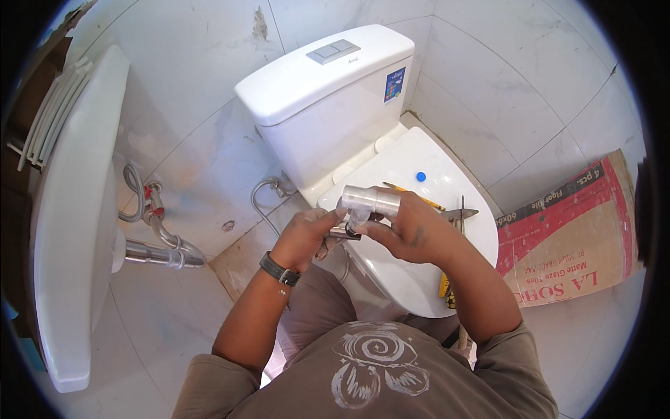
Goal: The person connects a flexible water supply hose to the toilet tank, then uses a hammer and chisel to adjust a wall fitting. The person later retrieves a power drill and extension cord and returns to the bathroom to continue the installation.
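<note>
Over the white toilet lid (391,272), both hands hold a silver metal pipe fitting (370,200), a wide cylinder with a narrower branch below it. My left hand (306,234), with a dark watch strap on its wrist, grips a short chrome tube (345,232) at the lower end. My right hand (408,229) is closed round the wide cylinder's side. Its fingertips are partly hidden behind the fitting. On the lid beyond my right hand are a blue cap (421,177), a slim yellow tool (433,204) and a dark-jawed hand tool (460,213).
A white toilet tank (335,91) stands against the tiled wall. At left is a white washbasin (77,223) with a chrome drain pipe (157,255) and red-handled valve (155,202). A flexible hose (257,199) hangs beside the toilet. A cardboard box (572,244) lies at right.
</note>
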The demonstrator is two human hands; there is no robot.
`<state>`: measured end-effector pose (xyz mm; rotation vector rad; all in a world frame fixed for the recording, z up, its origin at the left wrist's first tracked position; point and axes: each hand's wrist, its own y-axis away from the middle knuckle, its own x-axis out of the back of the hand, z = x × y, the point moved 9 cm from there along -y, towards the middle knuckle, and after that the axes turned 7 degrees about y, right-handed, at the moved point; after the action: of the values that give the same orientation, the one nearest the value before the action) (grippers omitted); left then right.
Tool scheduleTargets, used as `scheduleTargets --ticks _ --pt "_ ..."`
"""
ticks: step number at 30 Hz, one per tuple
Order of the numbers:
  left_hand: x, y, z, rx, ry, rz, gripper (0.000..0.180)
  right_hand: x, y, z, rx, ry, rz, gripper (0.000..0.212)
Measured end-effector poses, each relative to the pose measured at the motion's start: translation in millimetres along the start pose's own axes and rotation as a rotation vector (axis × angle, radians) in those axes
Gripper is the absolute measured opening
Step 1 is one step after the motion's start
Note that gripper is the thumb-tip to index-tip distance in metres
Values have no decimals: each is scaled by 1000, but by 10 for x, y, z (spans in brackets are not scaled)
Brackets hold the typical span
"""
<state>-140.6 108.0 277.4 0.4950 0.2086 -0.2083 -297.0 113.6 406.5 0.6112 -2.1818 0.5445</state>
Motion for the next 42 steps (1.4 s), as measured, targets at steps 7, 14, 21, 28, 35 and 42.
scheduleTargets --ticks 7,14,21,28,35,42 --pt "224 94 167 -171 -134 119 32 141 32 46 -47 -38 154 37" --pt "254 215 337 -314 -55 13 25 68 79 286 -268 -317 81 41" --pt "186 303 416 -426 -79 -176 36 50 0 397 -249 -610 282 43" --pt "95 321 455 -394 -221 -209 33 -7 -19 172 -192 -313 47 37" --pt "31 331 473 -386 -107 -228 33 64 -62 96 -128 -209 83 46" --pt "74 301 427 -314 -88 -268 35 39 -29 -13 49 -51 150 44"
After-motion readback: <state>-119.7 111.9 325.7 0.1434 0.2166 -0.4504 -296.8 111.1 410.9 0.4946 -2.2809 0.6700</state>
